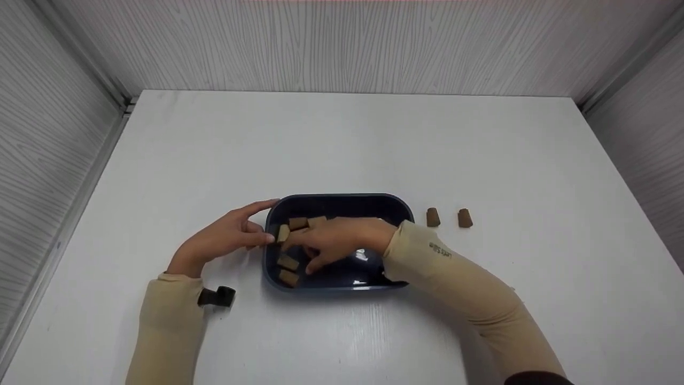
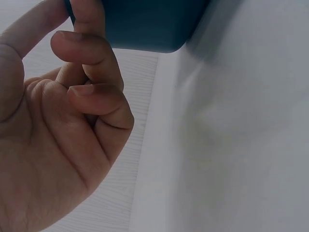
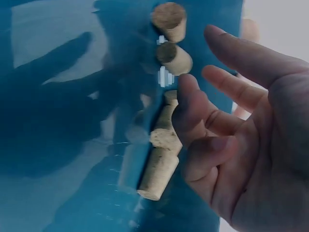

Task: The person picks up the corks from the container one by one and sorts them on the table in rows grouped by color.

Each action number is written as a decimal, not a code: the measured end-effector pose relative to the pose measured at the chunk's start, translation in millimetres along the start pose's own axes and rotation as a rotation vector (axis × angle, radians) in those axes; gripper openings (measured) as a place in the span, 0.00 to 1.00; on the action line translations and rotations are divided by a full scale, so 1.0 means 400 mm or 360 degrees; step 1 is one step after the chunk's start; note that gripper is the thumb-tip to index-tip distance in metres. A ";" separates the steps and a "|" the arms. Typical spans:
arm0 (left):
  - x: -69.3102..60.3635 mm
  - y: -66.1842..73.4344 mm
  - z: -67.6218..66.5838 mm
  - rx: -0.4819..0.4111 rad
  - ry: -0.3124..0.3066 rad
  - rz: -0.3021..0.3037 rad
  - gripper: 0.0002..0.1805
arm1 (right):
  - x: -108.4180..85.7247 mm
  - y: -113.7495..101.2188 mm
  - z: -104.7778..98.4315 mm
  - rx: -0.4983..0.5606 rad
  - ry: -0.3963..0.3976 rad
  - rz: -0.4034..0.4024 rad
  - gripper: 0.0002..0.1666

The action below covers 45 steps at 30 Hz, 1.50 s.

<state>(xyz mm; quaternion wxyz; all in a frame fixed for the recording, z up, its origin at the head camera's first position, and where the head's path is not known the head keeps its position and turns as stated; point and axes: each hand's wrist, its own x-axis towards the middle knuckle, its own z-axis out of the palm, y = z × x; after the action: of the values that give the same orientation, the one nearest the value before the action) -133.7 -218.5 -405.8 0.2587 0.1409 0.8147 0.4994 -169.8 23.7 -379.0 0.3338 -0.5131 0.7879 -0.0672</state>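
Note:
A dark blue tray [image 1: 342, 289] with rounded corners holds several tapered corks, among them a cork [image 1: 289, 277] at its near left and a pale cork [image 3: 159, 174] in the right wrist view. The left hand [image 1: 230, 235] is at the tray's left end, its extended index finger touching the far corner and its thumb at the rim; the other fingers bend toward the palm. Inside the tray, the right hand [image 1: 339, 240] reaches over the corks with thumb and fingers apart. No cork shows between them, though the fingers partly hide some corks.
Two brown corks, a left one [image 1: 433, 217] and a right one [image 1: 465, 218], stand on the white table [image 1: 347, 144] to the right of the tray. A black strap piece [image 1: 219, 296] sticks out from the left sleeve. Pale wood-grain panels [image 1: 342, 48] enclose the table.

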 end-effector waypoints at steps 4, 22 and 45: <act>0.002 -0.002 0.001 -0.0015 -0.0001 0.0020 0.39 | 0.017 -0.002 0.010 -0.0076 -0.0021 -0.0026 0.33; 0.005 0.000 0.000 0.0017 0.0010 -0.0013 0.40 | 0.041 0.010 0.030 -0.0137 0.0014 -0.0164 0.24; 0.006 -0.006 0.001 -0.0018 -0.0009 0.0021 0.40 | 0.033 0.026 0.020 0.0058 0.0045 -0.0254 0.17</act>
<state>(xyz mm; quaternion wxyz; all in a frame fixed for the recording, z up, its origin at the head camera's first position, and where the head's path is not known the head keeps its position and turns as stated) -135.4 -218.1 -408.8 0.2585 0.1461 0.8103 0.5052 -176.0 19.3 -395.8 0.3253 -0.5670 0.7479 -0.1152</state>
